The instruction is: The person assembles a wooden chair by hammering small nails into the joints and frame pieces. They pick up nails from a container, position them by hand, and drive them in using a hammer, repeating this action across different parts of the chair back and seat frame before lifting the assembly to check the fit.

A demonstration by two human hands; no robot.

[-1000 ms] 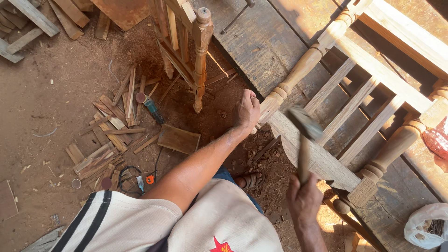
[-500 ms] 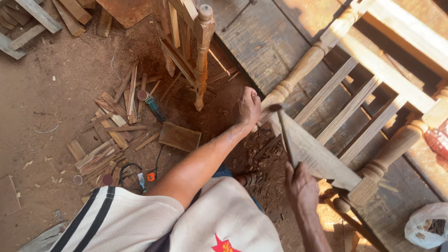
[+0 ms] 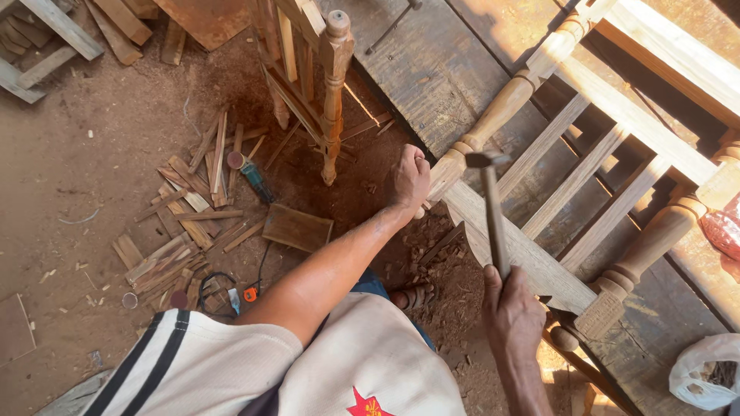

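Hammer (image 3: 492, 212) gripped by right hand (image 3: 511, 314), head raised above the wooden frame (image 3: 532, 258) rail; left hand (image 3: 408, 179) closed in a fist against the turned leg (image 3: 505, 104), just left of hammer head.

Reddish dirt floor (image 3: 100, 177) strewn with wood offcuts (image 3: 189, 208), a small board (image 3: 297, 228) and shavings (image 3: 451, 270).

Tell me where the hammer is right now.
In the head view, right of centre: the right hand grips the hammer by its handle, head raised above the wooden frame's flat rail, near the left hand.
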